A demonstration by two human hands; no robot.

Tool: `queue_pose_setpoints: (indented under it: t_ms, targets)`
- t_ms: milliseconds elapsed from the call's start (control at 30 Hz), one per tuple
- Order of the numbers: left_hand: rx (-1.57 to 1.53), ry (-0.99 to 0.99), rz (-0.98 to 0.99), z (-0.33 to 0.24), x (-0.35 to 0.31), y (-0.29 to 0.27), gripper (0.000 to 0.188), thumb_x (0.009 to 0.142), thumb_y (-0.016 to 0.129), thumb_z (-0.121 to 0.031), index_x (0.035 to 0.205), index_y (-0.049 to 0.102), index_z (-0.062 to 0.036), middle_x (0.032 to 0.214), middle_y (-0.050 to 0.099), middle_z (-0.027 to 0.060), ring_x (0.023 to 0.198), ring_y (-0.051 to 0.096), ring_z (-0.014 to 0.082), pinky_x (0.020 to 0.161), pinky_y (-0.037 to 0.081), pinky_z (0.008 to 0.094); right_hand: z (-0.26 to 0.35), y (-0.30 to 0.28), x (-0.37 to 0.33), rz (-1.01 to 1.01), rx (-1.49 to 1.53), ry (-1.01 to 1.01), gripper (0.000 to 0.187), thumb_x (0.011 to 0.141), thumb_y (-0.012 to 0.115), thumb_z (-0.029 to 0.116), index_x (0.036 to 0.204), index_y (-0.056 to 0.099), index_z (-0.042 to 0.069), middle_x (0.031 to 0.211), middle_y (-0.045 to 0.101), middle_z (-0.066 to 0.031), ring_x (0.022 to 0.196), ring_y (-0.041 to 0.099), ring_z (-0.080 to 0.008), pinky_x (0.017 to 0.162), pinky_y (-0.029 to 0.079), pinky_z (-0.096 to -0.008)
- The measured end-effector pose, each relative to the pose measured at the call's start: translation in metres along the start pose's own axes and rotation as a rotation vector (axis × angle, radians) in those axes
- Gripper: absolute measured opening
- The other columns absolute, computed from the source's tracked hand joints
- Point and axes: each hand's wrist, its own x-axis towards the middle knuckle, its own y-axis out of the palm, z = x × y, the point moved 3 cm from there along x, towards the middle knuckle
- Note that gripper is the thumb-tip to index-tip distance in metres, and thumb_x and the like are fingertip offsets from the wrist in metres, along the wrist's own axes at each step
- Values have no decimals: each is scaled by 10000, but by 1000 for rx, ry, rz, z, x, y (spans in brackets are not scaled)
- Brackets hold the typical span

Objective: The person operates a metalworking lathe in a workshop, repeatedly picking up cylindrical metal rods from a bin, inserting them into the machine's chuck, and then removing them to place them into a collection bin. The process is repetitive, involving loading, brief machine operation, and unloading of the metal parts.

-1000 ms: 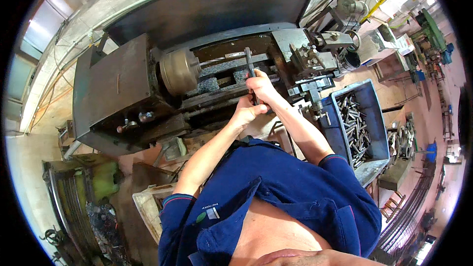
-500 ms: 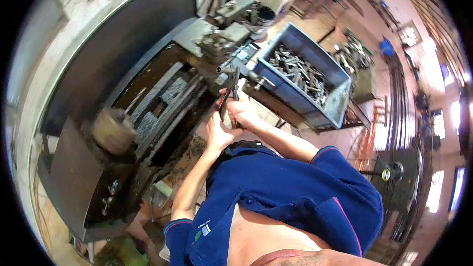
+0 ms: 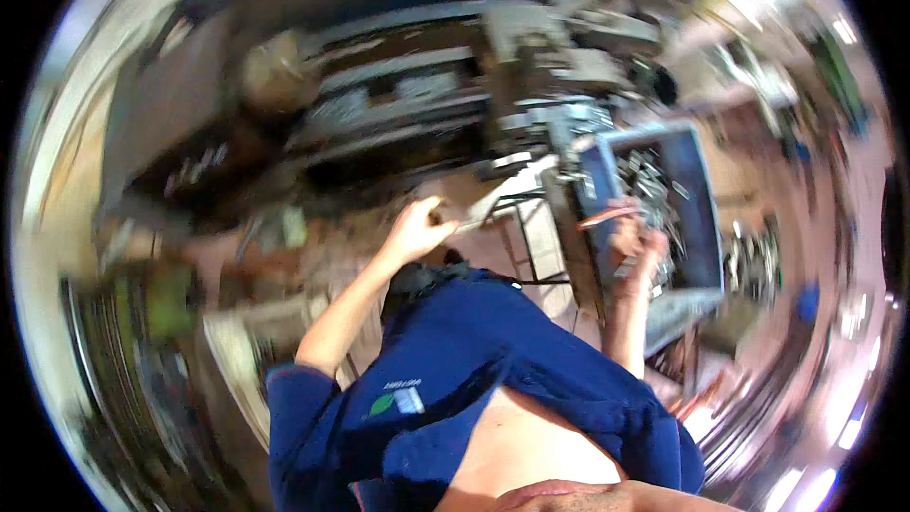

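My left hand [image 3: 414, 231] hangs in the air in front of my body, near the machine's front edge, with its fingers curved, a gap between thumb and fingers and nothing seen in it. My right hand [image 3: 637, 248] reaches over a blue plastic bin [image 3: 704, 209], its fingers bent and blurred by motion. A slim reddish piece [image 3: 607, 216] juts out from that hand to the left; I cannot make out its kind. Loose metal parts [image 3: 647, 173], many of them rod-like, lie in the bin beneath and beyond the hand.
A lathe-like machine [image 3: 408, 100] with a round chuck-like part [image 3: 277, 74] runs along the far side. A dark stand frame [image 3: 542, 279] stands between my body and the bin. Metal bars [image 3: 90, 341] are at the left, and more metal parts [image 3: 758, 265] sit right of the bin.
My hands have come apart. The right has moved over the bin; the left has stayed nearer my body. The tool and tubular metal part they held together are no longer clearly visible. My view has turned.
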Motion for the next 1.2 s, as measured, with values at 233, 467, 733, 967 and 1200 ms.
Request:
queue_pose_setpoints:
  t_ms: [233, 467, 733, 967, 1200]
  targets:
    - [86, -276, -342, 80, -95, -7, 480, 658, 658, -280, 1020, 580, 25, 808, 627, 204, 796, 614, 318, 693, 474, 389, 22, -31, 44, 447, 63, 125, 783, 685, 641, 151, 1307, 238, -101, 1313, 362, -231, 465, 344, -38, 402, 324, -161]
    - [-22, -420, -555, 104, -188, -49, 432, 683, 651, -273, 1005, 602, 10, 868, 637, 195, 817, 628, 265, 725, 486, 349, -93, 34, 1, 614, -38, 577, 887, 710, 690, 361, 1342, 214, -40, 1253, 419, -285, 446, 350, -5, 386, 311, -131]
    - [111, -941, -942, 252, -395, -121, 343, 650, 620, -259, 885, 644, -10, 808, 636, 180, 793, 626, 279, 722, 479, 360, -152, 58, -32, 582, -283, 762, 825, 681, 702, 371, 1289, 317, -31, 1177, 492, -243, 435, 333, -16, 386, 283, -143]
    - [351, -1153, -758, 284, -434, -133, 304, 668, 596, -235, 912, 631, -57, 936, 627, 154, 929, 595, 290, 780, 480, 387, -194, 86, -53, 626, -331, 824, 805, 680, 696, 362, 1291, 326, -9, 1202, 464, -240, 443, 342, -26, 389, 287, -157]
    - [618, -1162, -322, 312, -403, -131, 228, 733, 554, -144, 928, 634, -58, 966, 636, 131, 917, 609, 282, 753, 493, 384, -218, 107, -77, 588, -463, 844, 672, 733, 569, 318, 1271, 351, -21, 1197, 471, -232, 432, 322, -24, 377, 286, -148]
